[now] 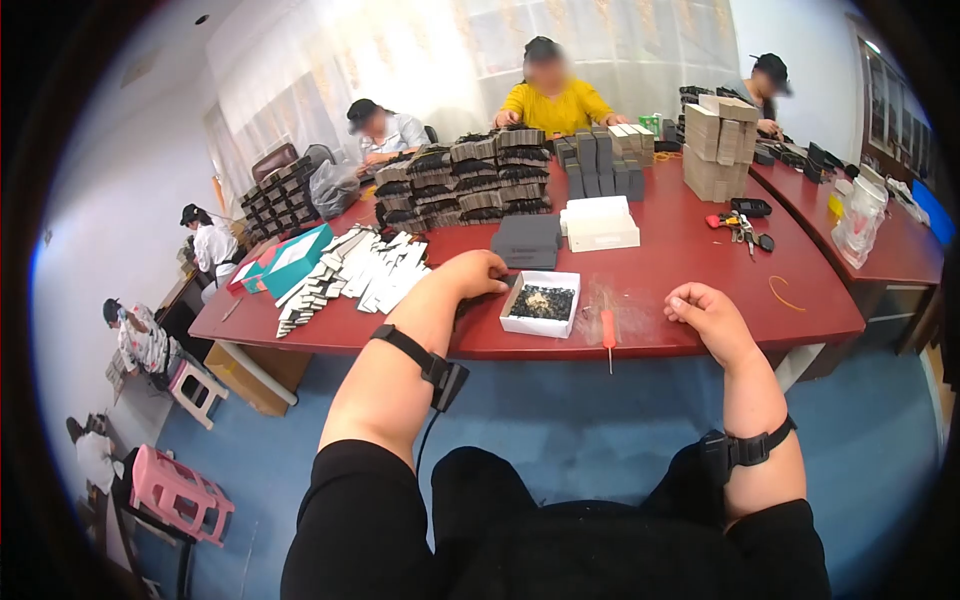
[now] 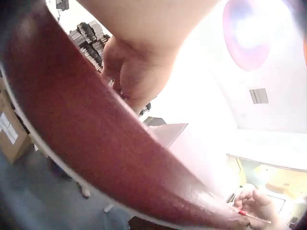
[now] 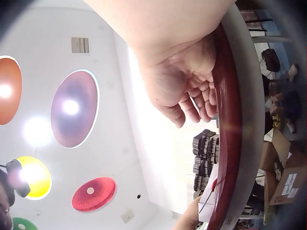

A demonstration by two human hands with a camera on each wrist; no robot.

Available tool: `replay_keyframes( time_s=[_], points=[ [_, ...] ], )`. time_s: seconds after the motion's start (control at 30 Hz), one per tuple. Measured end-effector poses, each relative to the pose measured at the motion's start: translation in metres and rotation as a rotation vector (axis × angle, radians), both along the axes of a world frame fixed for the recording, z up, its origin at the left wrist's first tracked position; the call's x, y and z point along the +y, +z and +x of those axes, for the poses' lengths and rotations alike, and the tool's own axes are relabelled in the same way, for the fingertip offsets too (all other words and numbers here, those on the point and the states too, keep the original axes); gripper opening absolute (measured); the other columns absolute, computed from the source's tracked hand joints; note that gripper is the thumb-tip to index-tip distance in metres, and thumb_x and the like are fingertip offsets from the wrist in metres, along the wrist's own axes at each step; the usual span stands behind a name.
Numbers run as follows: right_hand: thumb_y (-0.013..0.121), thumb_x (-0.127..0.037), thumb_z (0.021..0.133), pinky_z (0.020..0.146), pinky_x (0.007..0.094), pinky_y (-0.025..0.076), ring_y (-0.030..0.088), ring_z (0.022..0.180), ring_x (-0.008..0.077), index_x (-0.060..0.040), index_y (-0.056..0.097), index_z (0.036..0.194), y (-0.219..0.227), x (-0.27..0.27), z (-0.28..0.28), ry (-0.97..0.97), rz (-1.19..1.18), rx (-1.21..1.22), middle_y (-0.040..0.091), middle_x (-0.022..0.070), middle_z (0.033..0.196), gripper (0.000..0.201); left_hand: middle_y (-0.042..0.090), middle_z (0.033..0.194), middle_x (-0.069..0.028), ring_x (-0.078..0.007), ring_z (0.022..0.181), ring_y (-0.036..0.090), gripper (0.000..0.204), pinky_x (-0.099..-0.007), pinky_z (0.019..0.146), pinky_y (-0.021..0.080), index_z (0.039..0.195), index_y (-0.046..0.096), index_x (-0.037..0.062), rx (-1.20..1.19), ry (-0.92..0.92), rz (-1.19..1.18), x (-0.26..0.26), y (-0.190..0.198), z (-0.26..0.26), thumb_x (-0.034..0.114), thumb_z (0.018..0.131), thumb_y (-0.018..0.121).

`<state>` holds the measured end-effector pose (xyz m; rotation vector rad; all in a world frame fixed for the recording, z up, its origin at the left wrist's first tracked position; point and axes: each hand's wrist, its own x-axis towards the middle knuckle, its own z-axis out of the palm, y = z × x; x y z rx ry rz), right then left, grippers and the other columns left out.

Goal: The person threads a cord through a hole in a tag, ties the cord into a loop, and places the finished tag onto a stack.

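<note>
- Left hand [image 1: 482,276] bends beside the white box [image 1: 535,326], centre frame; I cannot tell whether it pinches anything.
- Right hand [image 1: 708,312], right of centre, is loosely curled, holding nothing.
- Box walls likely corral the small black pieces [image 1: 557,300].
- Orange-handled tool [image 1: 607,328] lies between hands, presumably for easy reach.

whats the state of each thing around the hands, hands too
Small white box: open, bits inside
Left hand: relaxed, beside that box
Right hand: loosely curled, empty
Red-handled tool: lying flat, tip overhanging
White strips: heaped loose
Grey box: lid state unclear
Keys: bunched
</note>
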<state>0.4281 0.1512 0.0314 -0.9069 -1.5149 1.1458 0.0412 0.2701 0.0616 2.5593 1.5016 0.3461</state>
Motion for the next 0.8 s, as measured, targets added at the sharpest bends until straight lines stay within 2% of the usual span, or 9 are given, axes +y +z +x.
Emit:
replay_keyframes(
  time_s=[0.13, 0.27, 0.4, 0.5, 0.53, 0.6, 0.63, 0.73, 0.8],
  points=[
    [0.059, -0.015, 0.086, 0.074, 0.023, 0.044, 0.055, 0.079, 0.0084, -0.0007, 0.06, 0.092, -0.001, 0.0, 0.0, 0.004, 0.02, 0.007, 0.06, 0.0018, 0.083, 0.015, 0.065, 0.084, -0.0105, -0.0212, 0.079, 0.06, 0.031, -0.0311, 0.071, 0.047, 0.09, 0.063, 0.0022, 0.06, 0.159, -0.209, -0.002, 0.011, -0.006, 0.019, 0.067, 0.076],
    [0.059, -0.014, 0.085, 0.072, 0.0226, 0.044, 0.055, 0.077, 0.0077, -0.0005, 0.06, 0.091, -0.002, 0.0, -0.001, -0.032, 0.038, -0.043, 0.06, 0.0011, 0.082, 0.015, 0.065, 0.082, -0.0103, -0.0207, 0.079, 0.061, 0.033, -0.0313, 0.07, 0.047, 0.089, 0.06, 0.0016, 0.106, 0.191, -0.132, -0.014, 0.016, 0.0, 0.018, 0.066, 0.077],
    [0.059, -0.015, 0.085, 0.07, 0.0221, 0.044, 0.054, 0.075, 0.0071, -0.0006, 0.061, 0.091, -0.004, 0.003, -0.001, -0.048, 0.062, -0.072, 0.06, 0.0005, 0.081, 0.016, 0.065, 0.083, -0.0069, -0.026, 0.088, 0.061, 0.029, -0.0344, 0.079, 0.045, 0.09, 0.064, 0.0086, -0.189, 0.35, -0.018, -0.02, 0.002, -0.003, 0.015, 0.064, 0.076],
    [0.06, -0.017, 0.084, 0.068, 0.022, 0.043, 0.053, 0.073, 0.0068, -0.0008, 0.061, 0.091, -0.004, 0.002, -0.002, -0.076, 0.074, -0.117, 0.06, 0.0002, 0.08, 0.017, 0.065, 0.083, -0.0062, -0.0172, 0.08, 0.06, 0.015, -0.0282, 0.072, 0.046, 0.082, 0.067, 0.002, -0.39, 0.343, 0.67, -0.035, 0.003, -0.002, 0.014, 0.073, 0.07],
    [0.06, -0.017, 0.084, 0.068, 0.022, 0.043, 0.052, 0.072, 0.0067, -0.0009, 0.062, 0.091, -0.005, 0.003, -0.002, -0.084, 0.085, -0.133, 0.06, 0.0002, 0.079, 0.017, 0.065, 0.083, -0.0062, -0.0172, 0.08, 0.06, 0.015, -0.0282, 0.072, 0.046, 0.082, 0.067, 0.002, -0.393, 0.342, 0.669, -0.038, 0.002, -0.001, 0.014, 0.073, 0.07],
    [0.06, -0.017, 0.084, 0.067, 0.022, 0.043, 0.052, 0.072, 0.0067, -0.001, 0.062, 0.09, -0.007, 0.002, -0.001, -0.094, 0.097, -0.151, 0.06, 0.0002, 0.079, 0.018, 0.065, 0.086, -0.0056, -0.0151, 0.076, 0.059, 0.015, -0.027, 0.069, 0.046, 0.08, 0.066, 0.0006, -0.735, 0.259, 0.614, -0.045, 0.004, 0.002, 0.015, 0.076, 0.069],
    [0.061, -0.018, 0.084, 0.066, 0.0221, 0.043, 0.052, 0.071, 0.0066, -0.001, 0.062, 0.09, -0.007, 0.002, -0.002, -0.104, 0.094, -0.167, 0.06, 0.0, 0.078, 0.018, 0.064, 0.087, -0.0057, -0.0148, 0.073, 0.059, 0.015, -0.0268, 0.069, 0.046, 0.091, 0.065, 0.0001, -0.79, 0.347, 0.454, -0.059, 0.006, 0.01, 0.01, 0.079, 0.066],
    [0.061, -0.019, 0.084, 0.066, 0.0225, 0.043, 0.052, 0.071, 0.0065, -0.0011, 0.062, 0.091, -0.003, -0.001, -0.007, -0.108, 0.082, -0.225, 0.06, 0.0, 0.078, 0.019, 0.063, 0.087, -0.0061, -0.0128, 0.07, 0.058, 0.026, -0.0265, 0.067, 0.046, 0.105, 0.059, 0.0007, -0.884, 0.421, 0.196, -0.052, -0.011, -0.002, 0.005, 0.08, 0.064],
    [0.061, -0.02, 0.084, 0.066, 0.0227, 0.043, 0.051, 0.071, 0.0064, -0.0013, 0.062, 0.091, 0.002, 0.001, -0.006, -0.116, 0.07, -0.263, 0.06, 0.0001, 0.079, 0.02, 0.062, 0.085, -0.0103, -0.0149, 0.069, 0.061, 0.035, -0.0275, 0.061, 0.047, 0.113, 0.054, 0.005, -0.8, 0.428, 0.262, -0.048, -0.023, -0.012, 0.005, 0.079, 0.062]
  ],
)
